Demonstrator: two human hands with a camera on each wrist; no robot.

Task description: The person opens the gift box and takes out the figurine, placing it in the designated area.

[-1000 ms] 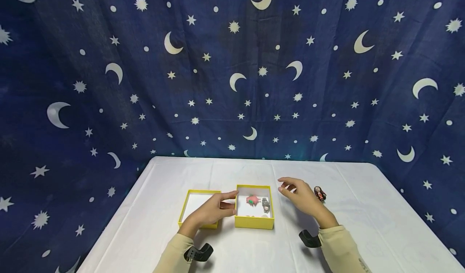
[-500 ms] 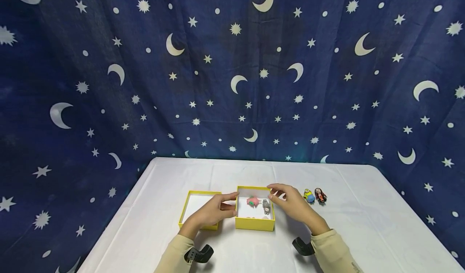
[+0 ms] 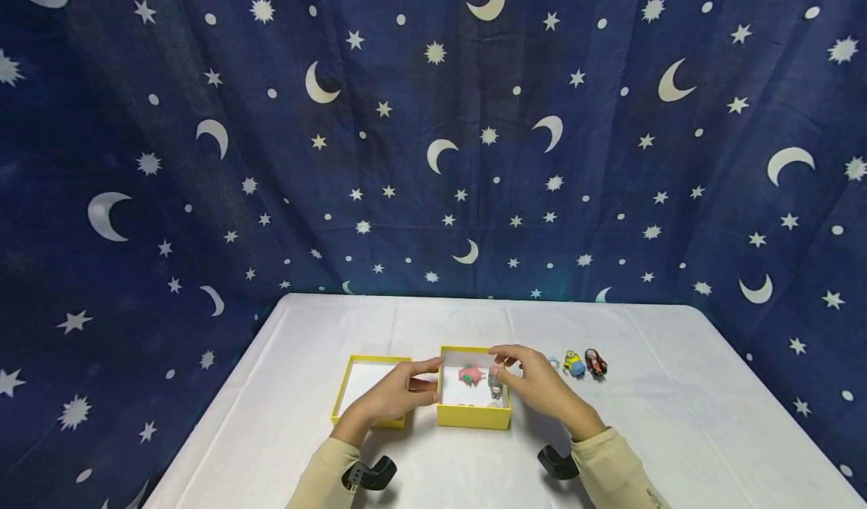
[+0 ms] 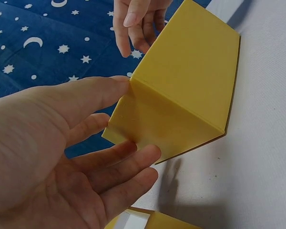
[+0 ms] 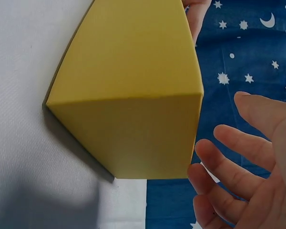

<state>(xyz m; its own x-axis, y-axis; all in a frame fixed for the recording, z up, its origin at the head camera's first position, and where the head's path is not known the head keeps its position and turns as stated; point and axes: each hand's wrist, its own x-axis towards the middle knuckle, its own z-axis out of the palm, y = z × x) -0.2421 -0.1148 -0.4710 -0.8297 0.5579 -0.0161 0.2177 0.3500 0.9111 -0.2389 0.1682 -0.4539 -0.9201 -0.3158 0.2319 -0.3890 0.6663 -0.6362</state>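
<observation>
A yellow box (image 3: pixel 473 417) with a white inside stands upright on the table. In it lie a pink figurine (image 3: pixel 470 376) and a grey figurine (image 3: pixel 496 391); small bits of others peek over the front wall. My left hand (image 3: pixel 396 394) touches the box's left side, its thumb near the upper corner and its fingertips against the wall in the left wrist view. My right hand (image 3: pixel 537 385) reaches over the right rim with parted fingers, thumb and fingertips beside the grey figurine. Nothing shows between the right fingers in the right wrist view.
A second shallow yellow box or lid (image 3: pixel 379 358) lies to the left, partly behind my left hand. Right of my right hand are a yellow-and-blue figurine (image 3: pixel 574 364), a dark-haired figurine (image 3: pixel 596 363) and a pale blue one (image 3: pixel 554 363), partly hidden. A star-patterned curtain (image 3: pixel 433 155) hangs behind the table.
My right hand has moved left, from beside the box to over its right rim, uncovering the yellow-and-blue and pale blue figurines. My left hand stays at the box's left side.
</observation>
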